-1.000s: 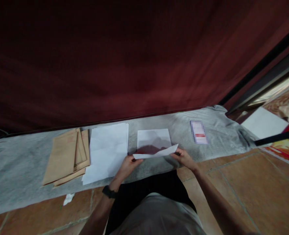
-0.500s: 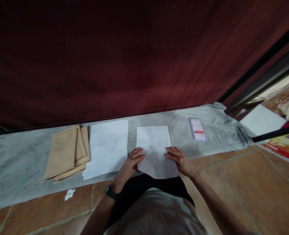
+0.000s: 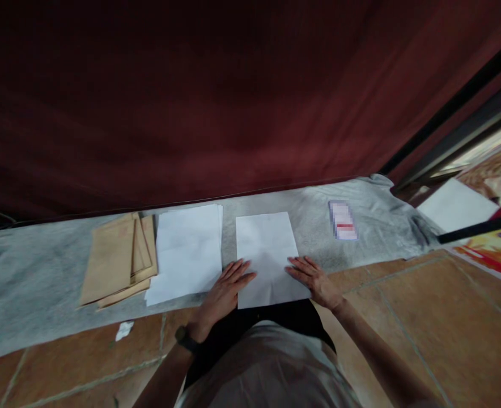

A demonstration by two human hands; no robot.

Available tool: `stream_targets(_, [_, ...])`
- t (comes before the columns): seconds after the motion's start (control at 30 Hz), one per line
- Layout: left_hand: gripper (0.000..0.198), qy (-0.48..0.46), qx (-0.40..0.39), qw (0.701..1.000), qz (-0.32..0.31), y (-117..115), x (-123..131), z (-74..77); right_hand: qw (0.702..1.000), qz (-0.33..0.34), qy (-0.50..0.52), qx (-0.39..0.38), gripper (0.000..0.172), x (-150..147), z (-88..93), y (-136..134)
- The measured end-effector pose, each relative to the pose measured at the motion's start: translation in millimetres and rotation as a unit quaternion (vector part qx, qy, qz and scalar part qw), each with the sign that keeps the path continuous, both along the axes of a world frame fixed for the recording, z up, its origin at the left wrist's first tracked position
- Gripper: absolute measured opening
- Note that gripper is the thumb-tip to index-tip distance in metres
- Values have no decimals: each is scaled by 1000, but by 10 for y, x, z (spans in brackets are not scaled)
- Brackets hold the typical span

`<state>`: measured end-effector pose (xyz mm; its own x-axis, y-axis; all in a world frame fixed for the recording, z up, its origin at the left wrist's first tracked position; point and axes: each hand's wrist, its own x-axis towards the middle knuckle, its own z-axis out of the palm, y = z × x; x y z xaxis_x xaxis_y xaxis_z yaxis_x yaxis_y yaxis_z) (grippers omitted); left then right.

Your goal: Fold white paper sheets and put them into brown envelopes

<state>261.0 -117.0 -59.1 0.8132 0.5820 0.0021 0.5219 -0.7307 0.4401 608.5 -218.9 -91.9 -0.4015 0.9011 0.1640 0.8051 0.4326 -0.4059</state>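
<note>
Sheet [image 3: 267, 249] held flat, cloth's [image 3: 42, 272] near edge.
Left hand [image 3: 227, 283], right hand [image 3: 314, 277] spread open on it; best pressed evenly outward.

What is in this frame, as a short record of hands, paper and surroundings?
left hand: flat, fingers spread, on the white sheet at its left edge
right hand: flat on its right edge
sheet: lies flat on the grey cloth
left of it: white paper stack, then brown envelopes
elsewhere: small printed card to the right; paper scrap on the tiled floor
</note>
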Motion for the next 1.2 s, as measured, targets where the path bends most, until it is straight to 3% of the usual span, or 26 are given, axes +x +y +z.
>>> stream_targets(0.13, [77,-20,-23,1000,8,53,-26,-11,999,-10,49,-12,69,34,1,34])
stream_targets(0.3, [53,-79,-38,996,32,144,-69,-129,995,-19,94,-7,56,66,-12,110])
stream_targets(0.5, [54,-96,-25,994,53,136,-48,-224,994,-31,104,23,60,44,-79,114])
stream_targets(0.8, [69,-59,-11,997,49,82,-8,-61,996,-33,79,13,57,-10,-28,57])
stream_targets(0.93, [43,-165,-32,981,95,137,57,166,984,-70,165,14,38,-5,279,149])
stream_targets(1.03, [16,-277,-77,937,198,250,163,538,950,-194,245,22,28,4,743,314])
stream_targets(1.13, [20,-361,-144,891,233,404,293,942,897,-285,334,53,35,33,1248,567])
stream_targets(1.2, [29,-399,-198,863,239,491,381,1118,859,-318,395,79,37,67,1486,773])
